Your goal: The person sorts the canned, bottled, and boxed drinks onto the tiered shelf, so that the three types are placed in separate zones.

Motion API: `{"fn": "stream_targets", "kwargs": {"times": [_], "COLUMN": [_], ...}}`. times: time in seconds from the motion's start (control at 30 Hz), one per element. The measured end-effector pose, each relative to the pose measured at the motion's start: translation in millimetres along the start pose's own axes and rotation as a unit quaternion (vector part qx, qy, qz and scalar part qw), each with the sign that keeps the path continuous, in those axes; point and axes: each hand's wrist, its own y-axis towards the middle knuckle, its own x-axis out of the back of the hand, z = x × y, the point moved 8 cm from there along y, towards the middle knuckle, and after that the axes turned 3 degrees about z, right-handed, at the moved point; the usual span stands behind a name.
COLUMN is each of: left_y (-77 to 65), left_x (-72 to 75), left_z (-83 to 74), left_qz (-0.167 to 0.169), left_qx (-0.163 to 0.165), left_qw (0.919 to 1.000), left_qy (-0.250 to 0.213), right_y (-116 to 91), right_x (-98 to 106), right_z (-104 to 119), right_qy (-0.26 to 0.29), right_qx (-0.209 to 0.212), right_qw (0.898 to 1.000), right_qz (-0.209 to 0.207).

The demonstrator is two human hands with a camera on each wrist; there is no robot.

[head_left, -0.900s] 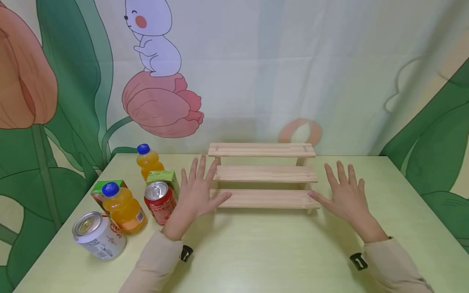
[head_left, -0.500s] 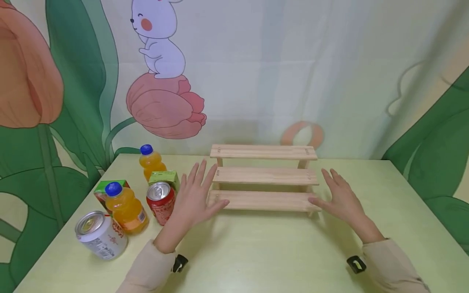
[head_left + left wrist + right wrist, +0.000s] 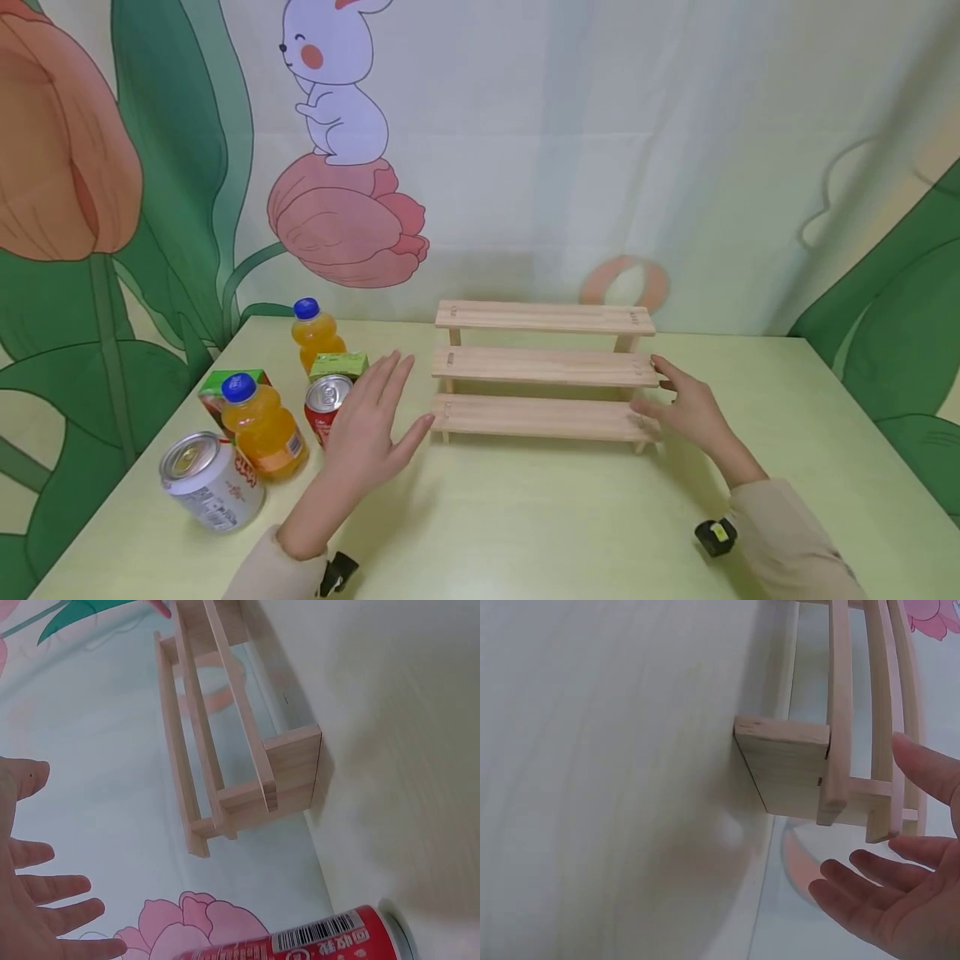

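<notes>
A three-tier wooden shelf [image 3: 543,367] stands at the back middle of the table. My right hand [image 3: 696,417] is at its right end, thumb over the lowest plank and fingers beside the middle one in the head view. In the right wrist view, the thumb and loosely bent fingers [image 3: 889,874] are spread apart near the plank ends. My left hand [image 3: 363,433] hovers left of the shelf with straight, spread fingers and nothing in it. It partly hides a red can [image 3: 322,408], whose lower side shows as a red can [image 3: 315,946] in the left wrist view.
Left on the table stand a white can [image 3: 213,483], an orange juice bottle [image 3: 266,433], a second juice bottle [image 3: 317,333], a green-topped carton [image 3: 232,383] and a light green carton [image 3: 337,364]. A printed curtain [image 3: 510,150] hangs behind the table.
My left hand has moved left, away from the shelf and over the red can. My right hand has come in closer to the shelf's right end, its fingers bending. The view has shifted slightly.
</notes>
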Motion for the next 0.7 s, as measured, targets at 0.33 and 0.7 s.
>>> {"fn": "stream_targets", "kwargs": {"times": [0.33, 0.7], "left_y": [-15.4, -37.2], "left_x": [18.6, 36.6], "left_z": [19.2, 39.6], "left_qz": [-0.008, -0.028], "left_qx": [0.071, 0.134], "left_qw": [0.9965, 0.9891], "left_qy": [-0.042, -0.054], "right_y": [7.5, 13.3], "right_x": [-7.5, -8.5], "right_z": [-7.2, -11.6], "right_qy": [0.075, 0.084], "right_qx": [-0.027, -0.031], "right_qw": [0.997, 0.996], "right_qz": [0.024, 0.015]}}
